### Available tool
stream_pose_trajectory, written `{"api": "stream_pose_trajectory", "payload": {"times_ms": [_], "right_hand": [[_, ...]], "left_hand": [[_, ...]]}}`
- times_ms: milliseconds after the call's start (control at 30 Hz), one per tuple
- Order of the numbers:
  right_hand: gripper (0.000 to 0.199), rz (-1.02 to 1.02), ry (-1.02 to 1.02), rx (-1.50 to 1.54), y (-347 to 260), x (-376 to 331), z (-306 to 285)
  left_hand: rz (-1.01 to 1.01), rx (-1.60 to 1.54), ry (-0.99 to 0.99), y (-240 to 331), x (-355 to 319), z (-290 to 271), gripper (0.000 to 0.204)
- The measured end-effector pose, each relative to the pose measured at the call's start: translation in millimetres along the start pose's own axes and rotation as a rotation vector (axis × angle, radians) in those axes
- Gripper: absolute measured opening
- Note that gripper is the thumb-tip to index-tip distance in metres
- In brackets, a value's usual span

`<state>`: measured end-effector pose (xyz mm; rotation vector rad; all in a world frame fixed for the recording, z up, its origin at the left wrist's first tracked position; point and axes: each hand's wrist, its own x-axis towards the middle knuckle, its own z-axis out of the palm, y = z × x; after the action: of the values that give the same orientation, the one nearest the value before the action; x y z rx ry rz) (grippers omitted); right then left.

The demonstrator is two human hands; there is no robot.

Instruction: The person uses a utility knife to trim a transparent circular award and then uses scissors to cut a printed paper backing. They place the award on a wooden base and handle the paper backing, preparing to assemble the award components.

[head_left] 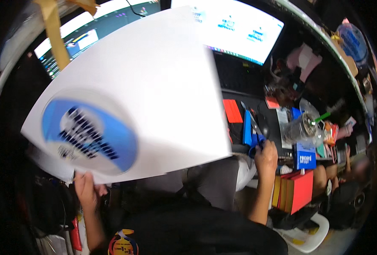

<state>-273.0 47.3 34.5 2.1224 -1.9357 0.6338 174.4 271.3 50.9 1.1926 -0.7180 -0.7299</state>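
Observation:
A large white paper sheet (pixel 171 93) covers much of the head view. Printed near its lower left is a blue and grey rounded design with dark lettering. My left hand (pixel 86 191) pinches the sheet by its near left edge, and the paper tilts up from there. To the right of the sheet, my right hand (pixel 266 158) is closed round the blue handles of a pair of scissors (pixel 255 126). The blades point away from me over the dark desk, apart from the paper. Part of the handles is hidden by my fingers.
Two lit monitors (pixel 248 29) stand behind the sheet. On the desk lie a red card (pixel 232 111), a long blue item (pixel 247 129) and a blue notebook (pixel 305 159). A plastic cup (pixel 298 131) has a green straw. Red-covered books (pixel 301 191) and another person (pixel 345 187) are at right.

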Motion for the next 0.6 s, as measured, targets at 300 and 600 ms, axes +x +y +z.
{"api": "stream_pose_trajectory", "payload": {"times_ms": [300,600], "right_hand": [[0.017,0.079,-0.031,0.161,43,-11,14],[0.044,0.232,-0.057,1.682,22,-67,-12]], "left_hand": [[0.091,-0.129,-0.375,32,67,150,0.032],[0.193,-0.075,-0.474,42,109,200,0.031]]}}
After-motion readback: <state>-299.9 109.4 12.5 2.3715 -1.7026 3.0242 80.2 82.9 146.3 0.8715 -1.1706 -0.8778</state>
